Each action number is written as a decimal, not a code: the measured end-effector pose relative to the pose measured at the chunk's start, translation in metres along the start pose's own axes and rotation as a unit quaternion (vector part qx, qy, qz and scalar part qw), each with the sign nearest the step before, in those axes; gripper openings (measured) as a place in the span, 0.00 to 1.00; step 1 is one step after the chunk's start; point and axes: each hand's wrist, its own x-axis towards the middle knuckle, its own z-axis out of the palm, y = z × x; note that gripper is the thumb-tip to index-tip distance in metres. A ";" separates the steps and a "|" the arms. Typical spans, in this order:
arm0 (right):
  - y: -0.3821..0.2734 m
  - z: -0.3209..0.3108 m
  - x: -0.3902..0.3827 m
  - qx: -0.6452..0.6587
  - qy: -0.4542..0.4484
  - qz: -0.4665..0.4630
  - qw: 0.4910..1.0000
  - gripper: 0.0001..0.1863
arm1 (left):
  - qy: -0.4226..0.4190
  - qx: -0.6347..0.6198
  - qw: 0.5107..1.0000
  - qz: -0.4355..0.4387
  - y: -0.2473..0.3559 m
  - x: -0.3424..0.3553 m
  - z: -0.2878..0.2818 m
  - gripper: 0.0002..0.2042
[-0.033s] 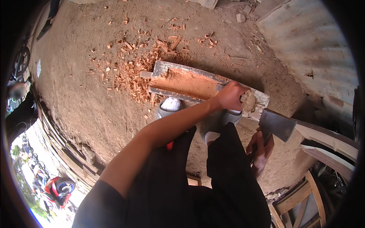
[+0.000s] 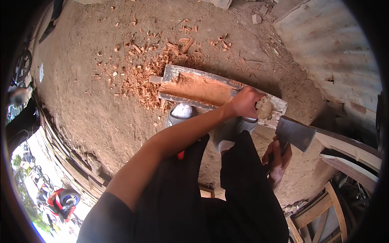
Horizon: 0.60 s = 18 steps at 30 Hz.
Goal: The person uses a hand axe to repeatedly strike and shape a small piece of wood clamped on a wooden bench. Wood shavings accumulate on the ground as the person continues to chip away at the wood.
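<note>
A long wooden piece (image 2: 204, 90) with flaking white paint and a reddish hollow lies on the dirt floor before my feet. Over its right end, my left hand (image 2: 247, 102) is closed round a chisel (image 2: 265, 107); the battered round top of its wooden handle shows, and a bit of grey metal peeks out left of my fingers. Lower right, my right hand (image 2: 278, 162) is wrapped round the handle of a hatchet (image 2: 296, 133), its broad grey head held apart from the chisel. Most of both handles is hidden by my fingers.
Wood chips (image 2: 139, 77) are heaped around the wood's left end. My grey shoes (image 2: 178, 115) stand at its near edge. A corrugated metal sheet (image 2: 330, 52) rises at the right. Wooden frames (image 2: 316, 212) lie lower right; a red motorcycle (image 2: 60, 202) stands far left.
</note>
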 end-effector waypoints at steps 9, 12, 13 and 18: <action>-0.018 0.015 -0.008 -0.030 0.011 -0.004 0.999 0.21 | 0.038 0.009 0.998 0.040 0.002 0.002 -0.009 0.15; -0.023 0.022 -0.009 -0.036 0.010 -0.021 0.999 0.21 | 0.016 -0.007 1.000 0.024 0.001 0.000 -0.008 0.15; -0.024 0.024 -0.009 -0.040 0.012 -0.027 0.999 0.21 | 0.017 -0.010 1.000 0.024 0.002 0.000 -0.008 0.15; -0.034 0.030 0.007 -0.127 0.004 0.020 0.992 0.18 | 0.012 -0.003 1.000 0.023 0.003 0.001 -0.012 0.15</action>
